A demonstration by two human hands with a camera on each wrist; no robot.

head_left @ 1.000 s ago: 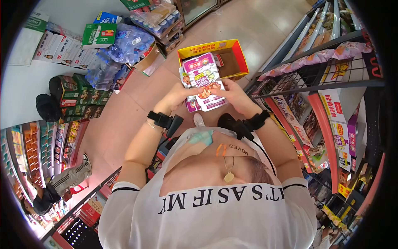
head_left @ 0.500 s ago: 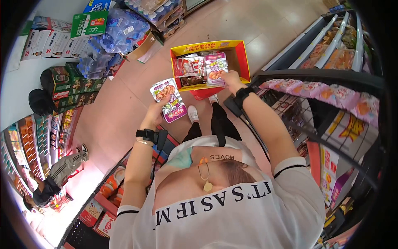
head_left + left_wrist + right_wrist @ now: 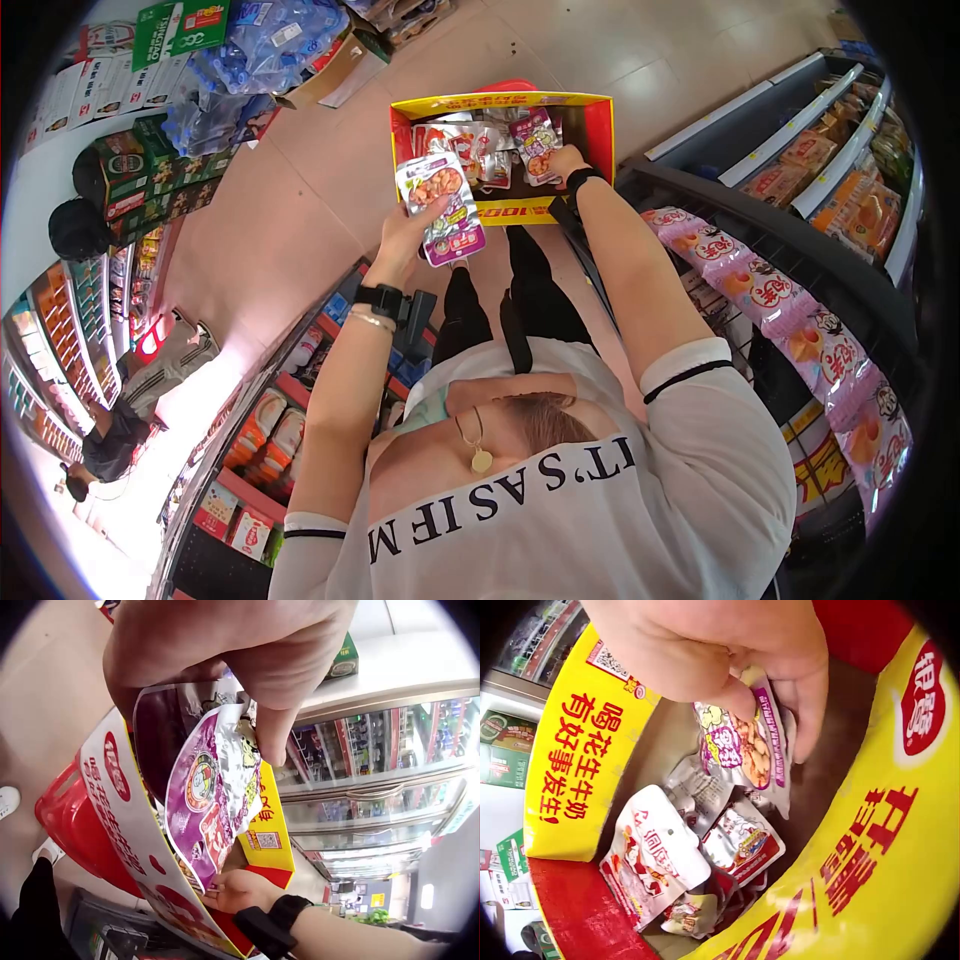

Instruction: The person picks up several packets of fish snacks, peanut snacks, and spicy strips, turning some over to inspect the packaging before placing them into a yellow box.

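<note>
From here, the left hand (image 3: 403, 232) pinches overlapping packets (image 3: 447, 215) at the box's (image 3: 520, 211) lower-left side, where their slick faces could slip apart, while the right hand (image 3: 569, 161), pinching a pouch (image 3: 535, 146) inside, upper centre, might crumple it against jumbled packs (image 3: 660, 862).

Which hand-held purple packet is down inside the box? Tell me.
The purple packet in the right hand: it is between the walls of the box, while the purple packaging in the left hand is above the rim.
</note>
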